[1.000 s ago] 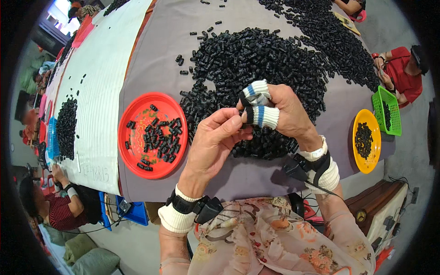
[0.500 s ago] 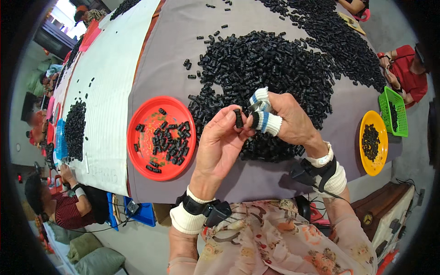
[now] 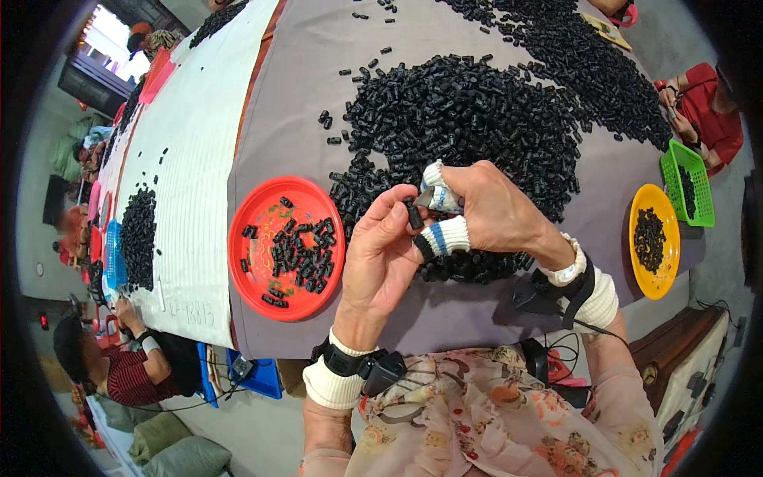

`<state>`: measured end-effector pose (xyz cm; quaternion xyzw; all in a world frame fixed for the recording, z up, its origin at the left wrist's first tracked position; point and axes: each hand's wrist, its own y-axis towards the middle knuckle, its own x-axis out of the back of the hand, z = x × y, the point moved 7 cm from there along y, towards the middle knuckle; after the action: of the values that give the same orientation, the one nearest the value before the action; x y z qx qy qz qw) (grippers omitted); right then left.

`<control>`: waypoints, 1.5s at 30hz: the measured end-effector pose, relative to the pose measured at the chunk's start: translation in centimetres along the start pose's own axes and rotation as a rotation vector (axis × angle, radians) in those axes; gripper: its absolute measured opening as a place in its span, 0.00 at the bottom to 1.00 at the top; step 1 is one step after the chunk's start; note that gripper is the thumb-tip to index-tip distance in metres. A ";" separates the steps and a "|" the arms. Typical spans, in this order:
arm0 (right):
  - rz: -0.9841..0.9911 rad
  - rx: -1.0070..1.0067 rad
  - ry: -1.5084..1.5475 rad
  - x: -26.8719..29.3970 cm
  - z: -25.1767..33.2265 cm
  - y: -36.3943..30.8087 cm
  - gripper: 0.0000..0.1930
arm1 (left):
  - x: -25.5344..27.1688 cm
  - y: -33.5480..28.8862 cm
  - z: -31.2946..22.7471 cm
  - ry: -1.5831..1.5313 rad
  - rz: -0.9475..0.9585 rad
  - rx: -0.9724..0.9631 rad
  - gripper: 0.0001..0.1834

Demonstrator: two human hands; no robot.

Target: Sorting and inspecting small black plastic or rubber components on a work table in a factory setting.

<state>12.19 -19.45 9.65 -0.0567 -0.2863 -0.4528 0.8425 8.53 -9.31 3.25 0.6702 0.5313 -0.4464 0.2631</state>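
The hands work close together over the bench (image 3: pixel 290 131), in front of the wearer. The left hand (image 3: pixel 373 266) has its thumb and fingertips pinched on one small black piece (image 3: pixel 414 213), held upright with a slight tilt. The right hand (image 3: pixel 505 208) is curled in just beside it, two of its digits wearing white knit finger covers (image 3: pixel 447 236) with blue stripes; between them it grips a thin grey piece (image 3: pixel 426 195), whose kind cannot be told, close against the black one.

Beyond and beneath the hands spreads a large pile of similar black pieces (image 3: pixel 461 111). Left of the hands, near the left one, sits a red plate (image 3: pixel 237 258) with black pieces scattered in it. Well apart to the right of the hands stand a yellow plate (image 3: pixel 673 246), also bearing dark pieces, and just beside it a green basket (image 3: pixel 702 200). Farther right of the hands is a person in red (image 3: pixel 707 111); well to their left, a person in a striped top (image 3: pixel 139 375).
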 end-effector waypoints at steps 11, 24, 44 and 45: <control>0.032 0.026 -0.008 -0.1 0.2 0.3 0.20 | 0.5 0.1 0.0 0.024 0.027 0.013 0.13; 0.084 -0.027 -0.055 0.0 0.0 0.1 0.23 | 0.3 0.1 -0.2 0.125 -0.017 -0.042 0.11; 0.100 -0.004 -0.194 -0.9 -0.3 0.2 0.24 | 0.5 -0.1 -0.3 0.227 -0.050 -0.103 0.10; 0.101 -0.004 -0.193 -1.0 -0.4 0.2 0.24 | 0.5 -0.2 -0.2 0.226 -0.052 -0.102 0.10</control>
<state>12.07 -18.77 8.81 -0.1162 -0.3617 -0.4027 0.8328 8.48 -8.81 2.91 0.6880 0.5969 -0.3468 0.2237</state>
